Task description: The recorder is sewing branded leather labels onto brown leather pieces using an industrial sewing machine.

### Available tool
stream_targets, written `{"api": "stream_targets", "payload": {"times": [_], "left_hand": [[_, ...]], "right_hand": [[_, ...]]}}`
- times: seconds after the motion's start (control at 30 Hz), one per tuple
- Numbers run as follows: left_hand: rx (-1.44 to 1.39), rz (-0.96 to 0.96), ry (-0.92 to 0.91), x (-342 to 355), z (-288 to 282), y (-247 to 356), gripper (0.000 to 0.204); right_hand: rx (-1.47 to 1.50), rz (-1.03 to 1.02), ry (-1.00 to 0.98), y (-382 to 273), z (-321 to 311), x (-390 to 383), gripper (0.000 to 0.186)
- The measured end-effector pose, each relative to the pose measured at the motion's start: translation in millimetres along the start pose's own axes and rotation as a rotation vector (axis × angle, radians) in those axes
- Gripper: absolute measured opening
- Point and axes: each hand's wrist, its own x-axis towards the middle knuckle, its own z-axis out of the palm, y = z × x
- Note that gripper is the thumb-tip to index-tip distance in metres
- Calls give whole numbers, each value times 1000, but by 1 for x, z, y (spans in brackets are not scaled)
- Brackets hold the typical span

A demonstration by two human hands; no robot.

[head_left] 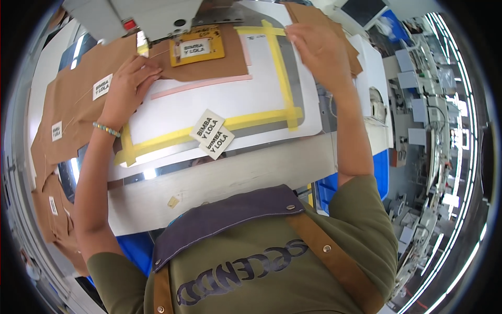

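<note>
The left hand [133,81] lies with fingers loosely bent at the edge of a flat brown cloth panel [232,60], left of a yellow rectangular frame [198,61]. The right hand [316,49] has half-curled fingers by the upper-right corner of a yellow-taped white sheet [209,99] beneath; whether either pinches anything cannot be told. The cloth looks light, soft, easily creased, best held flat by its edges.

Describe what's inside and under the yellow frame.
Inside the yellow frame is a white label with dark print. Brown fabric shows beside the frame, apparently running beneath; whatever the frame and label cover cannot be seen.
</note>
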Motion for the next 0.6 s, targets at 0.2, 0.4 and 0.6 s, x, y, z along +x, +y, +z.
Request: {"api": "stream_targets", "payload": {"times": [0.2,0.4,0.6], "left_hand": [[221,226,131,1,-5,2,13],[421,-2,104,-62,-43,-40,16],[601,-420,97,-140,-90,-100,13]], "right_hand": [[-264,207,-57,71,-41,-31,26],[-379,305,-360,92,-28,-65,26],[-346,294,-292,93,-24,-63,22]]}}
